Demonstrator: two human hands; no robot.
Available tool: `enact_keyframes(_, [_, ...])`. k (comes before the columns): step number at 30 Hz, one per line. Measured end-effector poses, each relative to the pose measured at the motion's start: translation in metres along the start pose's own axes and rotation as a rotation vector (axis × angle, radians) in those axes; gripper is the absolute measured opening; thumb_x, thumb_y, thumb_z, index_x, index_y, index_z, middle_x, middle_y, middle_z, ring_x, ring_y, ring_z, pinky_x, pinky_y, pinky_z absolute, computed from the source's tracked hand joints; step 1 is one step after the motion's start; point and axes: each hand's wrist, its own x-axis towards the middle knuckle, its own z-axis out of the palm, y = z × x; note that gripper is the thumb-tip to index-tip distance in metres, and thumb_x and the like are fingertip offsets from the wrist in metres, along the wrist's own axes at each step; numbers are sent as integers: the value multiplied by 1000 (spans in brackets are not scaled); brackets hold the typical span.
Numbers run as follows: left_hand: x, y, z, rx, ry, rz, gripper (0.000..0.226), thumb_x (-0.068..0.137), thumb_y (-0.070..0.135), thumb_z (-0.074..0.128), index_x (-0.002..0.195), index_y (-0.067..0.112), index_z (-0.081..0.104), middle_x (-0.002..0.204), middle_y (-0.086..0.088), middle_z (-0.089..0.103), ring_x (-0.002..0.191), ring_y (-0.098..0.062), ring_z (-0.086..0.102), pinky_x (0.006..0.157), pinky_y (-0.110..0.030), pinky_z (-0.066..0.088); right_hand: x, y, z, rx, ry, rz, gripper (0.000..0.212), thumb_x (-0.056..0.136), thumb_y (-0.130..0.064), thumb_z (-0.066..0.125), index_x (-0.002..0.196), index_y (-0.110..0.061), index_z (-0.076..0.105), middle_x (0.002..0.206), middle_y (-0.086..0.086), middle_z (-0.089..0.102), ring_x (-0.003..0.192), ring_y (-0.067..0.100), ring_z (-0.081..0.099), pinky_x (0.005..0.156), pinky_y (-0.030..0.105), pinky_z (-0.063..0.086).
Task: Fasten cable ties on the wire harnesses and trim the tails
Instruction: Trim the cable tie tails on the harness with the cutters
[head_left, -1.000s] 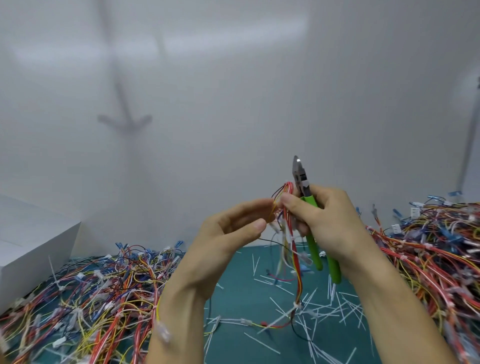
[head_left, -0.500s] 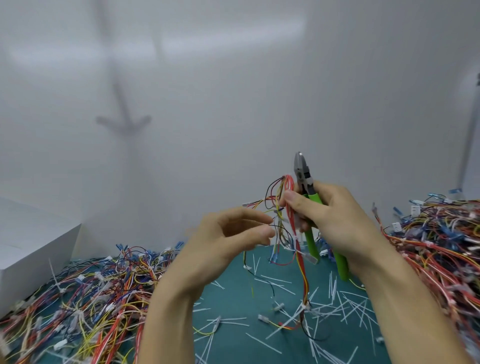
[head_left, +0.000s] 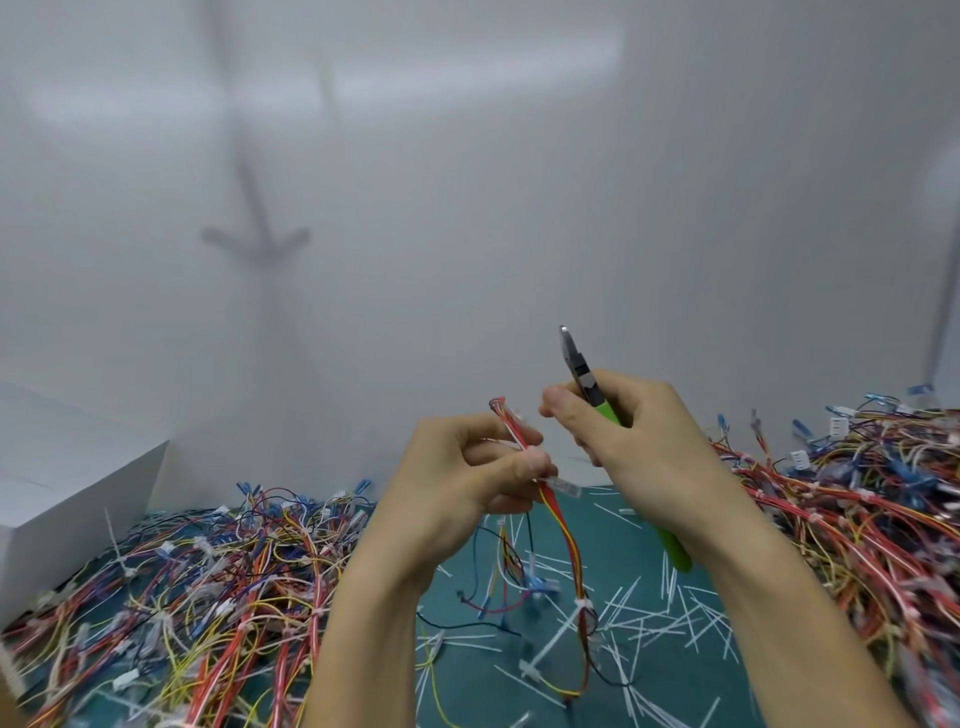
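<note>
head view: the right hand (head_left: 644, 436) has come off the wire harness (head_left: 511, 423). half a second ago its thumb and forefinger were pinching the folded top of the bundle. now it sits just right of centre with a clear gap between it and the wires, and its thumb (head_left: 558, 402) points left at nothing. its other fingers are curled around the green handles of the cutters (head_left: 576, 364), whose steel nose points up and closed.

the left hand (head_left: 467, 488) holds the harness alone, a little left of centre. its thumb and curled fingers pinch the bundle just below the folded top, which pokes up above the thumb. the rest of the wires hang from the hand to the green mat (head_left: 623, 551).

low on that hanging part there's a cable tie (head_left: 583, 605) already cinched, with its white tail sticking out to the lower left, uncut.

i'd say the handover frees the cutter hand, so the next step is either a second tie near the top or snipping that tail. the cutter nose is well apart from the tail.

cut tails (head_left: 691, 618) litter the mat. heaps of harnesses fill the lower left (head_left: 208, 597) and right edge (head_left: 857, 519).
</note>
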Motion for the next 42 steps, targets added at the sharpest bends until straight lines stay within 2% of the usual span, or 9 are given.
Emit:
enact_keyframes(1, [0, -1, 0, -17, 26, 2, 13, 88, 7, 70, 100, 7, 68, 82, -9, 77, 76, -21, 75, 72, -29, 62, 0, -1, -1, -51, -6, 12, 37, 90, -56, 58, 86, -21, 70, 65, 0, 61, 59, 10, 46, 63, 42, 47])
enact_keyframes(3, [1, -2, 0, -78, 75, 6, 16, 89, 5, 67, 105, 6, 66, 84, -9, 78, 76, -21, 76, 69, -25, 61, -1, -4, -4, -136, -55, 35, 58, 81, -71, 52, 89, -16, 69, 67, 7, 59, 61, 15, 50, 69, 48, 50])
enact_keyframes(8, [2, -2, -2, -200, 158, 21, 18, 88, 1, 65, 105, 6, 63, 80, -7, 77, 70, -14, 75, 61, -16, 56, -6, -8, -13, -267, -208, 106, 66, 64, -86, 34, 82, -30, 63, 72, -10, 71, 62, 4, 63, 63, 30, 49])
enact_keyframes(14, [3, -2, -5, -136, 210, 69, 18, 93, 3, 62, 110, 8, 64, 85, -2, 78, 72, -8, 73, 64, -17, 57, -8, -9, -15, -396, -333, 114, 86, 55, -90, 27, 83, -21, 69, 74, -8, 73, 67, 6, 66, 74, 38, 56])
enact_keyframes(18, [3, -1, -5, -103, 207, 86, 16, 93, 3, 62, 108, 9, 65, 86, -1, 78, 74, -9, 73, 64, -18, 57, -7, -8, -15, -400, -338, 122, 83, 60, -90, 29, 83, -22, 70, 74, -9, 73, 68, 5, 66, 75, 40, 56])
enact_keyframes(23, [2, 1, -4, -58, 149, 88, 11, 95, 5, 60, 104, 10, 64, 89, -1, 78, 78, -12, 75, 67, -19, 57, -7, -4, -8, -401, -332, 93, 53, 88, -69, 46, 80, -23, 69, 73, -8, 73, 66, -1, 65, 75, 37, 56])
enact_keyframes(31, [2, 1, -3, -21, 134, 114, 5, 95, 7, 60, 100, 10, 60, 91, 0, 78, 80, -15, 75, 67, -21, 58, -8, -3, -6, -367, -313, 84, 50, 94, -64, 45, 73, -24, 65, 65, -6, 70, 50, 5, 65, 55, 19, 45])
enact_keyframes(35, [1, 2, -4, -33, 131, 125, 8, 95, 6, 60, 103, 8, 61, 91, -2, 78, 82, -18, 75, 69, -23, 59, -7, -5, -7, -358, -288, 79, 51, 93, -65, 46, 69, -24, 64, 60, -3, 66, 48, 11, 62, 54, 25, 49])
enact_keyframes(42, [1, 4, -4, -255, 191, 46, 14, 89, 5, 67, 102, 1, 69, 91, -13, 76, 86, -21, 74, 72, -21, 58, -6, -10, -6, -465, -199, 0, 46, 88, -69, 47, 68, -30, 60, 57, -3, 54, 59, 11, 47, 57, 32, 36])
